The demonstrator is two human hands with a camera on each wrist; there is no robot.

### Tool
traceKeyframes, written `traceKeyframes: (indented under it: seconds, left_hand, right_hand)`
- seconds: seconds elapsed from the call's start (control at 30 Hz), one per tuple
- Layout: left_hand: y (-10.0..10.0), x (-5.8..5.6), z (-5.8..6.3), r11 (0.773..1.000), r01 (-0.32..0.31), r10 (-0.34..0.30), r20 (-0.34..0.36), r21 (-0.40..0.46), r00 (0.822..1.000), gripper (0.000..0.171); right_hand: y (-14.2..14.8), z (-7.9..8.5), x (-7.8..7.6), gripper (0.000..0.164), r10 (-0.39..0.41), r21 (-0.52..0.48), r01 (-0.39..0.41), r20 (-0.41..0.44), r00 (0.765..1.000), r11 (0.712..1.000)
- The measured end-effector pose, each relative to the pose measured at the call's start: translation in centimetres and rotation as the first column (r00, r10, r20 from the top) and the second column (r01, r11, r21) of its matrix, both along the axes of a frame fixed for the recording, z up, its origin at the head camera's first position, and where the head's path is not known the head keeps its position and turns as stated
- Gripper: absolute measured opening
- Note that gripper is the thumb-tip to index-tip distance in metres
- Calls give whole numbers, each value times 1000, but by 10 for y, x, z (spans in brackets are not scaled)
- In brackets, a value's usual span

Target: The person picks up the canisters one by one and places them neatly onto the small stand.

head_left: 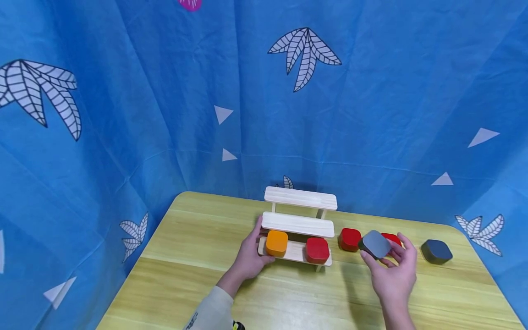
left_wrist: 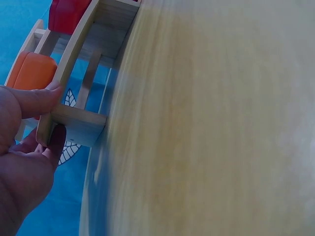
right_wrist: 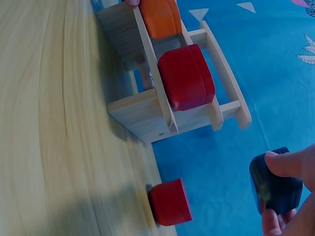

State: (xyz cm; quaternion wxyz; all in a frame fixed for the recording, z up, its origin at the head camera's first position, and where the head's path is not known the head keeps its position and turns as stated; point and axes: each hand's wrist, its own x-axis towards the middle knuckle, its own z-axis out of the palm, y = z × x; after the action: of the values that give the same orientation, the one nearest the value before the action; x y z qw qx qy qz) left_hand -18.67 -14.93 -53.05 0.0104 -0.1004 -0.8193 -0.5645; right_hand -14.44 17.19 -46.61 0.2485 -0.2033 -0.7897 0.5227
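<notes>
A small three-tier wooden shelf (head_left: 298, 224) stands near the back of the table. On its lowest step sit an orange rounded box (head_left: 277, 243) at the left and a red rounded box (head_left: 317, 250) at the right. My left hand (head_left: 249, 256) grips the left end of that lowest step, thumb on top and fingers beneath in the left wrist view (left_wrist: 29, 128). To the right of the shelf, my right hand (head_left: 393, 275) holds a dark grey rounded box (head_left: 376, 244) above the table, pinched between thumb and fingers.
Right of the shelf a second red box (head_left: 350, 239) stands on the table. Another red box (head_left: 392, 238) is partly hidden behind my right hand. Farther right sits a dark box (head_left: 436, 251). A blue patterned curtain (head_left: 305, 137) hangs behind the wooden table (head_left: 185, 256).
</notes>
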Motion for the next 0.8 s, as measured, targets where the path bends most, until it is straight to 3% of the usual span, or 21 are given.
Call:
traceKeyframes:
  seconds: [0.23, 0.6, 0.8]
  left_hand:
    - [1, -1, 1, 1000, -5, 5, -6, -11, 1000, 128]
    - [0, 0, 2, 1000, 0, 0, -3, -9, 1000, 128]
    - [0, -1, 1, 1000, 0, 0, -12, -18, 1000, 128]
  right_hand:
    - [-5, 1, -5, 97, 34, -3, -35, -16, 999, 999]
    - [-13, 4, -10, 96, 102, 23, -100, -119, 988, 995]
    - [-16, 5, -12, 95, 115, 17, -114, -117, 986, 993]
